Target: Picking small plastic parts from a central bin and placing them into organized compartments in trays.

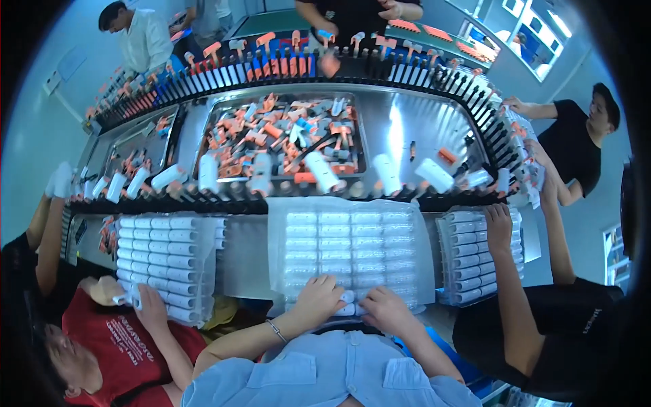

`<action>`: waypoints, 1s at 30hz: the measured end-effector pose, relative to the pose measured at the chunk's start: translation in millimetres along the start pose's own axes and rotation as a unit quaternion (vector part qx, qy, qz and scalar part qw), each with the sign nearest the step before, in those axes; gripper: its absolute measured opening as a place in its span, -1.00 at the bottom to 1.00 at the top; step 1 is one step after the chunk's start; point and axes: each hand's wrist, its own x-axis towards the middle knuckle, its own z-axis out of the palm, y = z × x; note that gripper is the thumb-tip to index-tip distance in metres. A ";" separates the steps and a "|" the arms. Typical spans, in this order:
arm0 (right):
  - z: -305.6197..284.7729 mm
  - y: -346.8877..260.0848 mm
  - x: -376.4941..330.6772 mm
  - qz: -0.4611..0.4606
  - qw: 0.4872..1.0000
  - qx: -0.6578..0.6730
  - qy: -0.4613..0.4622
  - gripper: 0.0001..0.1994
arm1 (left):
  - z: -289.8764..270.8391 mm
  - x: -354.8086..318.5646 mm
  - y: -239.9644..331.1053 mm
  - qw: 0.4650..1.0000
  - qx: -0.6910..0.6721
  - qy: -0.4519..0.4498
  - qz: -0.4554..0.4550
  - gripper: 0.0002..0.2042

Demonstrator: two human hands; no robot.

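Observation:
In front of me a tray point(427, 271) holds rows of white plastic tubes point(319, 244) under clear film. Over its near edge, my left hand point(321, 297) has its fingers curled at a small white plastic tube point(347, 296) and seems to grip it. Close by on the right is my right hand point(385, 311), its fingers bent and pressed together beside that tube. What lies under its fingertips is hidden.
A curved conveyor point(244, 203) carries white tubes across the front. Inside its loop a metal tray point(363, 146) holds a heap of orange, grey and white parts. Stacked tubes point(156, 261) stand left, more point(468, 258) right. Co-workers sit close on both sides.

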 end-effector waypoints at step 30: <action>-159.9 175.9 31.9 0.348 0.766 -0.045 0.539 -0.61 | 11.5 18.0 -27.8 0.939 -0.275 0.116 -0.174 -0.55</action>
